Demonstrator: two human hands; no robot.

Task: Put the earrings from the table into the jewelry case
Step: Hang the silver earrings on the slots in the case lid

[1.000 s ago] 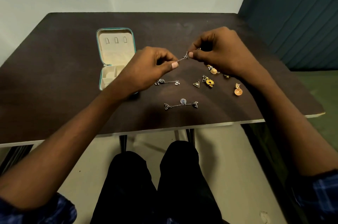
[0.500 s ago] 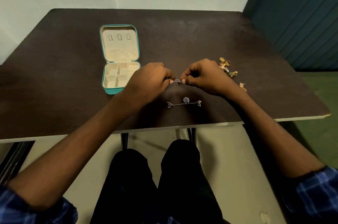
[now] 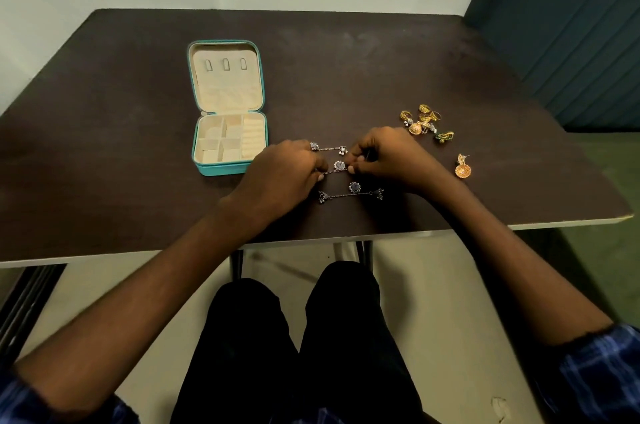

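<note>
A teal jewelry case (image 3: 229, 169) lies open on the dark table (image 3: 104, 146), its cream compartments showing nothing inside. My left hand (image 3: 284, 174) and my right hand (image 3: 388, 157) rest low on the table, each pinching one end of a silver chain earring (image 3: 340, 166) with a blue flower stud. Another silver chain earring (image 3: 329, 147) lies just behind it, a third (image 3: 351, 193) just in front. A cluster of gold earrings (image 3: 424, 122) sits right of my right hand, and a round orange-gold earring (image 3: 463, 169) lies apart.
The table's near edge (image 3: 346, 238) runs just below my wrists, with my dark-trousered legs underneath. A white wall stands behind the table and a dark teal panel (image 3: 571, 25) stands at the right.
Both hands came down from mid-air to the table with the chain earring stretched between them. It now lies on the surface between the other two chain earrings.
</note>
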